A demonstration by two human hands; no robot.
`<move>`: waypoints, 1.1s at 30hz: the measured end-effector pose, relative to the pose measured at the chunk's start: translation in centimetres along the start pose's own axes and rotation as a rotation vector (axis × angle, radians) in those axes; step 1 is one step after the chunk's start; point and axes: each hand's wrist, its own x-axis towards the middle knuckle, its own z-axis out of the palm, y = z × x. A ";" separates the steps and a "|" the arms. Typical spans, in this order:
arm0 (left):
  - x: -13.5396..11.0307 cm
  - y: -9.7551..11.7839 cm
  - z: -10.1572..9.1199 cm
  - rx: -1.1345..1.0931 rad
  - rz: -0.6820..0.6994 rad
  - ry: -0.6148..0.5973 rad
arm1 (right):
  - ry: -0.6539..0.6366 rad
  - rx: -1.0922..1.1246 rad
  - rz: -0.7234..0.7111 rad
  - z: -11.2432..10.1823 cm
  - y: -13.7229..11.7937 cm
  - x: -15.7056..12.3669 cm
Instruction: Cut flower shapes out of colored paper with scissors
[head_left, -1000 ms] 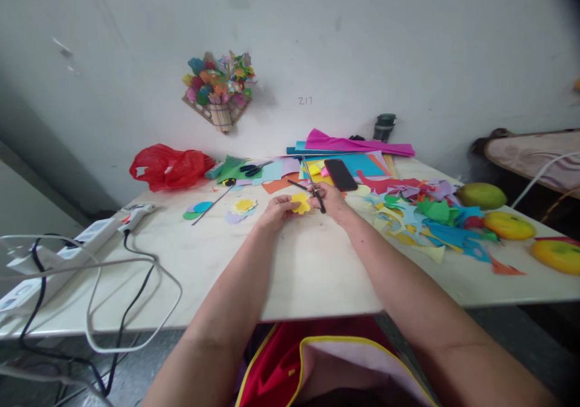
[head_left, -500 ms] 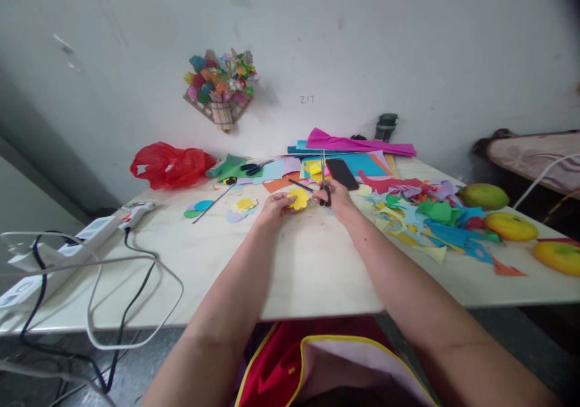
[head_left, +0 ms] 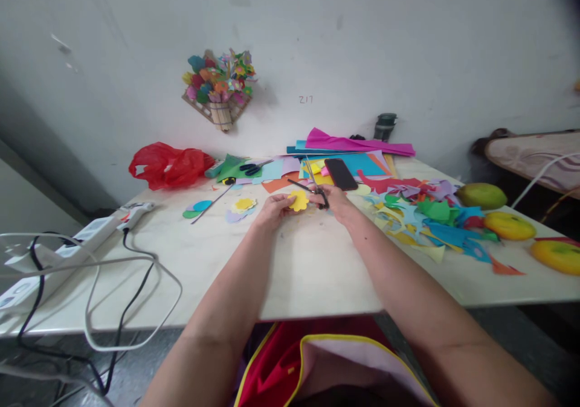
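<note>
My left hand (head_left: 273, 209) pinches a small yellow paper flower shape (head_left: 298, 200) just above the white table (head_left: 317, 268). My right hand (head_left: 334, 200) is closed around the black handles of a pair of scissors (head_left: 315, 187), whose blades are spread and point up and left, right beside the yellow paper. Both forearms reach out from the near table edge to the middle of the table.
A black phone (head_left: 340, 174) lies on stacked coloured sheets (head_left: 353, 148) behind my hands. Paper scraps (head_left: 430, 214) and three mangoes (head_left: 509, 225) fill the right side. Left are cut paper circles (head_left: 240, 206), a second pair of scissors (head_left: 254, 167), a red bag (head_left: 165, 165), and a power strip (head_left: 86, 238) with cables.
The scissors in my right hand swung from leaning left to upright and back to leaning left, blades now spread. The yellow paper turned slightly in my left fingers.
</note>
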 end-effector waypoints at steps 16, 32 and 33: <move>-0.1 0.0 0.2 0.032 -0.004 0.018 | 0.029 0.043 -0.023 -0.3 0.3 0.3; 0.0 -0.2 0.1 0.048 0.001 0.019 | 0.013 0.031 -0.029 0.1 0.4 0.2; 0.0 -0.2 0.1 0.047 0.002 0.018 | 0.017 0.031 -0.028 0.1 0.4 0.2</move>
